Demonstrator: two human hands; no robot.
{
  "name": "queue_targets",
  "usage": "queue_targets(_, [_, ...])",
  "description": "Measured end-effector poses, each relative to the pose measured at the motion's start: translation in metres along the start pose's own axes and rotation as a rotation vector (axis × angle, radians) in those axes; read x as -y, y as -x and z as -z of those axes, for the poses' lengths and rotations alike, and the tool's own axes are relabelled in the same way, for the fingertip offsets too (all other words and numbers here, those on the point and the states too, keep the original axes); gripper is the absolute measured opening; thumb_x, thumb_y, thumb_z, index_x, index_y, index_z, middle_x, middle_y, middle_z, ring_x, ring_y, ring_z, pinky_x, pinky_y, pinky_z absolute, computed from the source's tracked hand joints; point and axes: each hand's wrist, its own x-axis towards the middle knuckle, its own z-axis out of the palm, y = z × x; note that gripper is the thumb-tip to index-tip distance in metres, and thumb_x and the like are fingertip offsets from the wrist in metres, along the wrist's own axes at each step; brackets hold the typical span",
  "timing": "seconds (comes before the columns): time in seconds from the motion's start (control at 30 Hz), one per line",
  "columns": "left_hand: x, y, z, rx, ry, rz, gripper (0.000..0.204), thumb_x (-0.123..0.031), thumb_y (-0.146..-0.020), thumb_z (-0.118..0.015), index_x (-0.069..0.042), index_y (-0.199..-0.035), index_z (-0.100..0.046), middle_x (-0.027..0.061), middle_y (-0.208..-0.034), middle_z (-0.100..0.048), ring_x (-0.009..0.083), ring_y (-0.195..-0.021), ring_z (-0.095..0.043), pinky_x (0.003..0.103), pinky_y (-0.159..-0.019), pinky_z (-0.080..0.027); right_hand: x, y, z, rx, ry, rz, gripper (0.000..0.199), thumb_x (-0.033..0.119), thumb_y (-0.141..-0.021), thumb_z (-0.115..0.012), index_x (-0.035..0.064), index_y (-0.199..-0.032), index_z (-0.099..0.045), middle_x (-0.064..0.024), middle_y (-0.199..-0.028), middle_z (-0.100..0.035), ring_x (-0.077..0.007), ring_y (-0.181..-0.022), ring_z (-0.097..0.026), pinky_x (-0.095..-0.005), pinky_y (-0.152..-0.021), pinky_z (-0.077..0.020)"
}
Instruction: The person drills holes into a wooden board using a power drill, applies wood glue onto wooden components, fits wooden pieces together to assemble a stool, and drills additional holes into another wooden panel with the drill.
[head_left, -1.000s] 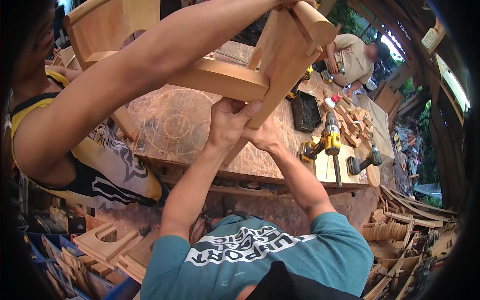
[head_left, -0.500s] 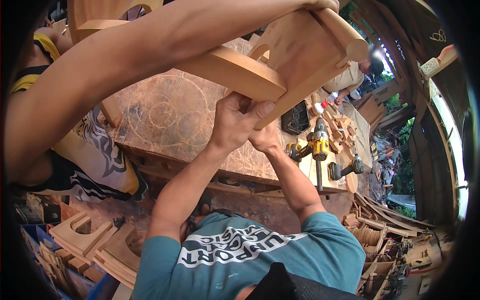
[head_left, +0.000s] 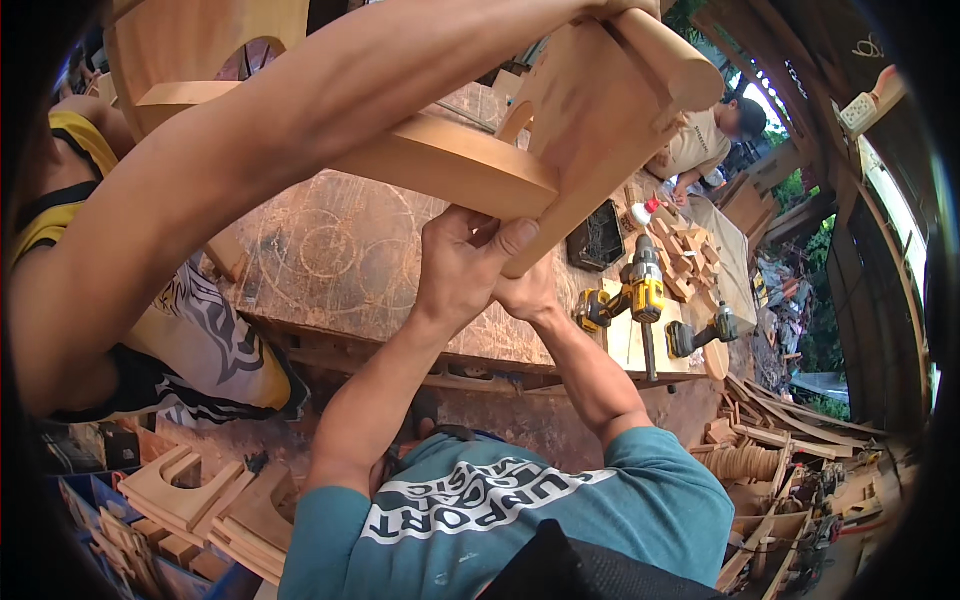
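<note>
A light wooden furniture frame [head_left: 590, 105] is tilted up over the workbench, with a crossbar [head_left: 440, 165] meeting its side panel. My left hand [head_left: 460, 255] grips the panel's lower end, thumb on the near face just under the crossbar joint. At the same end, my right hand [head_left: 528, 288] is closed from below; its fingertips are hidden behind the wood. A co-worker's arm [head_left: 300, 110] reaches across from the left, and that person's hand [head_left: 630, 6] rests on the frame's rounded top rail [head_left: 670, 60]. The arm hides part of the crossbar.
On the workbench [head_left: 330, 260] stand a yellow-black power drill [head_left: 640, 285], a smaller driver [head_left: 705, 330], a black tray [head_left: 595, 238], a red-capped bottle [head_left: 643, 211] and wood offcuts [head_left: 690, 255]. Another person [head_left: 705, 145] is at the far right. Cut panels [head_left: 185, 485] lie lower left.
The frame's lower end and both my hands have shifted slightly left and down in the picture. The view has moved a little too. My grip looks the same.
</note>
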Motion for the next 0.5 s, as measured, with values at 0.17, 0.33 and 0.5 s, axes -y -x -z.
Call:
queue_targets(0.17, [0.001, 0.000, 0.003, 0.041, -0.037, 0.000, 0.039, -0.015, -0.093, -0.078, 0.004, -0.124, -0.064, 0.0138, -0.121, -0.070, 0.0193, -0.111, -0.065, 0.032, -0.094, -0.054, -0.009, 0.003, 0.001, -0.018, 0.020, 0.029, 0.028, 0.010, -0.074, -0.072, -0.0008, -0.100, -0.065, -0.0155, -0.087, -0.068, -0.0268, -0.078, -0.067, -0.0392, -0.068, -0.0541])
queue_targets(0.33, [0.003, -0.001, 0.002, 0.041, 0.011, 0.022, 0.041, -0.015, -0.092, -0.078, 0.004, -0.126, -0.063, 0.0141, -0.120, -0.070, 0.0182, -0.109, -0.066, 0.031, -0.094, -0.054, -0.016, 0.005, -0.001, -0.017, -0.025, 0.036, 0.030, 0.012, -0.074, -0.073, -0.0012, -0.099, -0.066, -0.0156, -0.088, -0.067, -0.0284, -0.079, -0.066, -0.0401, -0.069, -0.0538])
queue_targets(0.5, [0.005, -0.001, 0.002, 0.039, 0.019, 0.001, 0.043, -0.016, -0.092, -0.078, 0.004, -0.126, -0.063, 0.0144, -0.121, -0.069, 0.0183, -0.111, -0.065, 0.032, -0.095, -0.054, 0.000, 0.003, 0.002, 0.014, 0.016, -0.027, 0.032, 0.015, -0.072, -0.076, -0.0019, -0.097, -0.065, -0.0145, -0.088, -0.066, -0.0271, -0.080, -0.065, -0.0399, -0.070, -0.0526])
